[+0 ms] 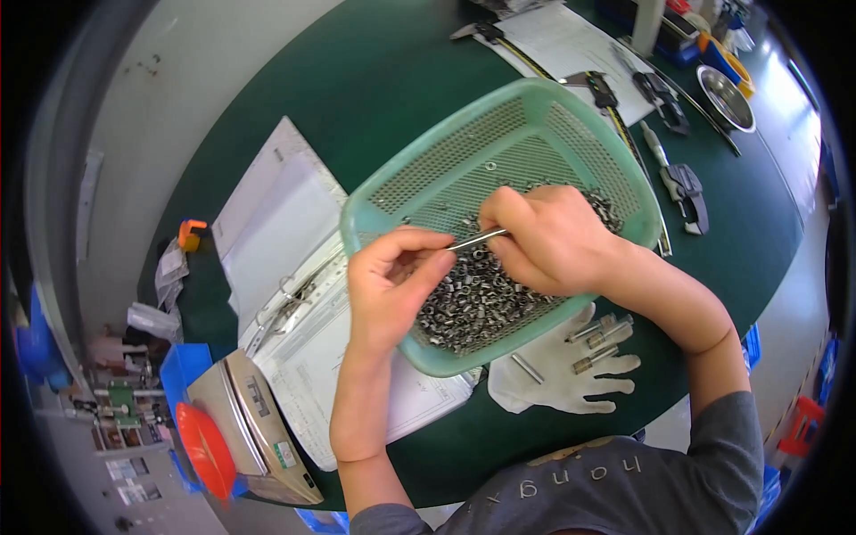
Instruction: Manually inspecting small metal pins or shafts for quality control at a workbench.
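A slim metal rod [479, 239] spans the gap between my two hands, above a light green mesh basket [535, 343]. My right hand [557, 241] is closed round the rod's right part. At its left end my left hand [392, 281] pinches with thumb and fingertips; whether a small part sits there too is hidden. Many small shiny metal rings [477, 299] are heaped in the basket below my hands. Just in front of the basket lies a white glove [571, 383], with several short metal cylinders [528, 367] on it.
An open ring binder [312, 374] with papers lies left of the basket, partly under it. A beige boxy device [254, 419] stands at the near left. Calipers [655, 89], a micrometer [685, 183] and a steel bowl [727, 96] lie at the far right of the green table [285, 89].
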`<move>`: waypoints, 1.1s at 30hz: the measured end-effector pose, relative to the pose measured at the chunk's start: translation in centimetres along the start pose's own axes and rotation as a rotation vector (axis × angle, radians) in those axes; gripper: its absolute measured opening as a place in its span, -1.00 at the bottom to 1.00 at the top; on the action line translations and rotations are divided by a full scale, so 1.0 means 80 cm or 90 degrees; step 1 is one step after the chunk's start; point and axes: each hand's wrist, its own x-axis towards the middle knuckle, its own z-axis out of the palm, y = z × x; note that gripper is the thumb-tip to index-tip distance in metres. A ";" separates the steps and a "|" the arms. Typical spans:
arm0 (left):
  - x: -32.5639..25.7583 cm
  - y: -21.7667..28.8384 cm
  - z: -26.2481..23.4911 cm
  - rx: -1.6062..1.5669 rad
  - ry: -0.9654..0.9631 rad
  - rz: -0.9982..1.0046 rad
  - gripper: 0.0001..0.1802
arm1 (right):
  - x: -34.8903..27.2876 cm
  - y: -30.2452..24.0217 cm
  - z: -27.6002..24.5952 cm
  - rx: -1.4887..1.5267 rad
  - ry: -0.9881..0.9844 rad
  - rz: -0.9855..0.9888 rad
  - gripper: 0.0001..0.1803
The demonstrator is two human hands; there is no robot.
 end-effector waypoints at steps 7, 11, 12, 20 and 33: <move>-0.005 0.002 0.019 -0.141 -0.003 -0.046 -0.73 | 0.003 0.001 0.011 0.050 -0.002 -0.072 -0.72; 0.000 0.011 0.009 -0.117 -0.044 -0.053 -0.74 | 0.005 0.002 0.008 0.068 -0.009 -0.086 -0.73; 0.002 0.012 0.006 -0.119 -0.079 -0.075 -0.78 | 0.004 0.003 0.007 0.070 0.003 -0.073 -0.74; -0.005 0.001 0.013 0.671 -0.203 0.062 -0.92 | 0.001 0.011 0.005 0.074 0.015 -0.029 -0.78; -0.002 0.004 -0.003 -0.134 -0.007 0.014 -0.87 | 0.001 0.005 -0.003 0.127 0.013 -0.054 -0.80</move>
